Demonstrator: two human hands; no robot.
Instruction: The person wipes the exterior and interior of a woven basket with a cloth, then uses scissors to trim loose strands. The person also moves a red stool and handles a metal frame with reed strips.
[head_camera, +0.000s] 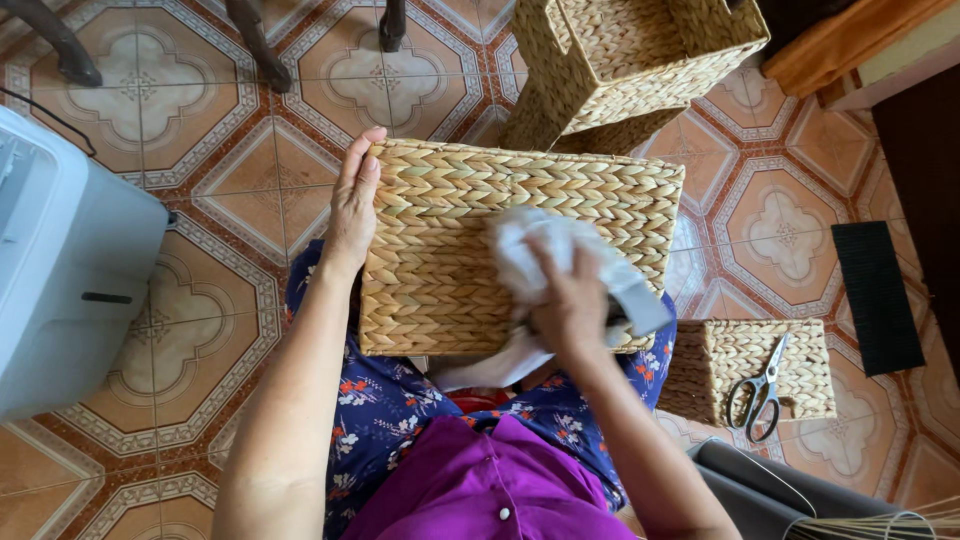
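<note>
A rectangular woven straw basket (450, 240) lies on my lap with a flat side facing up. My left hand (354, 205) presses flat against its left edge, fingers together and pointing away from me. My right hand (568, 305) is closed on a crumpled white cloth (545, 250) and holds it against the basket's woven surface near the right side. Part of the cloth hangs down over the near edge of the basket.
A second woven basket (625, 60) stands on the patterned tile floor ahead. At right, scissors (760, 390) lie on a small woven box (750, 365). A grey-white plastic appliance (70, 260) sits at left, chair legs (255, 45) behind, a black mat (878, 295) far right.
</note>
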